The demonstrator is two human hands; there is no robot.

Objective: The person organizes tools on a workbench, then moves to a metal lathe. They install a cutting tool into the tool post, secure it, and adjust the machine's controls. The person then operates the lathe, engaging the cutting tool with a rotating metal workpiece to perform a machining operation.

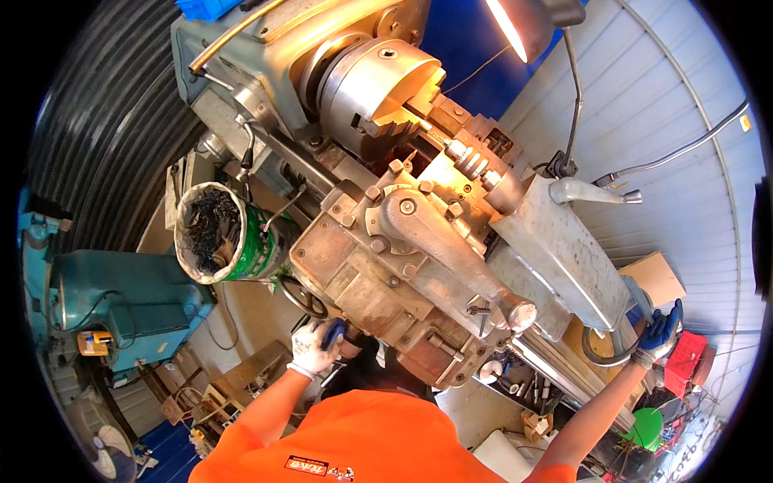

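White ribbed wall panels (pixel 696 233) stand at three o'clock. At nine, a round green bucket (pixel 255 245) holds dark shavings (pixel 211 225) beside the grey metal lathe (pixel 354 282); a red plastic crate (pixel 684 362) sits at four. The blue-and-white-gloved right grip (pixel 659 336) is at the grey metal handwheel (pixel 600 361), four o'clock; the gloved left grip (pixel 317 346) curls at seven; whether either clamps, I cannot tell.

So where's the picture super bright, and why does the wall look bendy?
In the head view, the lamp glares nearly white underneath and the round metal clamp shines warm yellow; also in the head view, the white wall curves because of the fisheye lens.
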